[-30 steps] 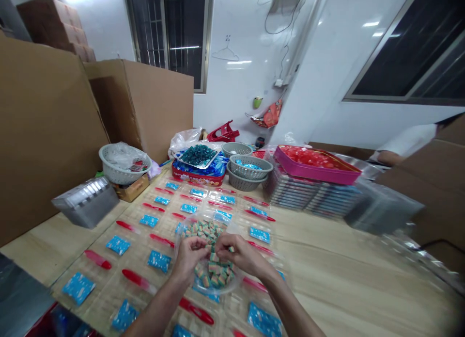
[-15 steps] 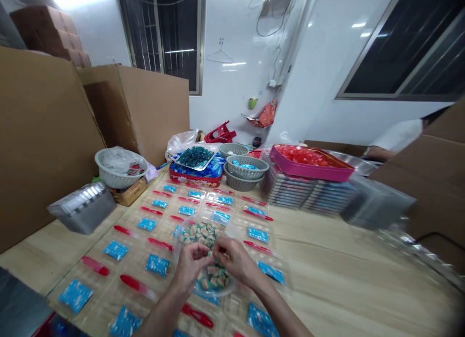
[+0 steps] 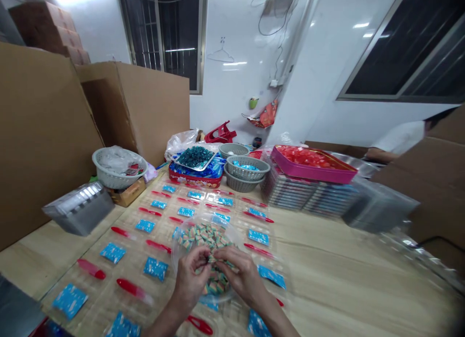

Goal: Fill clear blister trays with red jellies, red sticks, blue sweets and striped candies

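A clear plastic bowl (image 3: 177, 257) holds many small striped pieces (image 3: 203, 235) in green, cream and orange. Above it, my left hand (image 3: 191, 274) is closed in a pinch, thumb against fingers. My right hand (image 3: 243, 274) meets it from the other side, its fingertips also pinched together. Whatever lies between the fingertips is too small and blurred to make out. Under and around the bowl spread clear plastic trays (image 3: 140, 252), with blue packets (image 3: 156, 268) and red plastic tools with slim handles (image 3: 134, 291) in their compartments.
Behind the trays stand a tin with a tray of dark teal pieces (image 3: 196, 156) and grey baskets (image 3: 247, 169). A pink tray of red pieces (image 3: 316, 171) rests on stacked packs at right. Cardboard boxes (image 3: 156, 109) flank the table. A person's arm (image 3: 381, 155) shows at far right.
My right hand has turned, its fingers now stretching further left across the bowl towards my left fingertips. My left hand stays pinched in nearly the same place. The view has shifted slightly.
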### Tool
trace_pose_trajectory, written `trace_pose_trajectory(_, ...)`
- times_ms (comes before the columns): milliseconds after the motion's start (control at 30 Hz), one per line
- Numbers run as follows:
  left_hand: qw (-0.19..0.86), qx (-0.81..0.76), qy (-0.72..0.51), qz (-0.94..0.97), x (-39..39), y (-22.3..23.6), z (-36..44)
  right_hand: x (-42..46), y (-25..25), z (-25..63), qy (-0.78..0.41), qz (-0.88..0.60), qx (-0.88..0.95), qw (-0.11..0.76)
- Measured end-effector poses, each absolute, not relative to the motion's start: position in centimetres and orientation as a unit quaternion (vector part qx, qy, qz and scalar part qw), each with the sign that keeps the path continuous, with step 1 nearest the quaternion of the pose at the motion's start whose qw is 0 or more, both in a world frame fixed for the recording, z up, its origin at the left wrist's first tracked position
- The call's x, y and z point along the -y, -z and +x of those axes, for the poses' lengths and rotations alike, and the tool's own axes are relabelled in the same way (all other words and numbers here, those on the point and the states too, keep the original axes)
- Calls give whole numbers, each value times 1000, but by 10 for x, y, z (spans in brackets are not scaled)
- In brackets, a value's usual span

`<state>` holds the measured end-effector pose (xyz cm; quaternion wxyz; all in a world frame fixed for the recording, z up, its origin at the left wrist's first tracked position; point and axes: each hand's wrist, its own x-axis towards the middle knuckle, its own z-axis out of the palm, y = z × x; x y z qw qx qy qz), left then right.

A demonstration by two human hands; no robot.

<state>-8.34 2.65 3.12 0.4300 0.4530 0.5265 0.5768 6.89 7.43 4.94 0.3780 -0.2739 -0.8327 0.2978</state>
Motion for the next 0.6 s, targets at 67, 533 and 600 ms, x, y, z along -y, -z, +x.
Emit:
trace_pose_trajectory(67,428,-532,-570,457,-27,-32,-83,-74,-49,69,-283,-268,842,372)
trace_pose_trajectory(533,531,-480,-545,436,-56,-20,-86,-89,-53,74,-355,-331,804,344)
trace_pose_trajectory(600,539,-475,-551,425,-57,-23,-82,-92,-53,74,-385,-350,784,338)
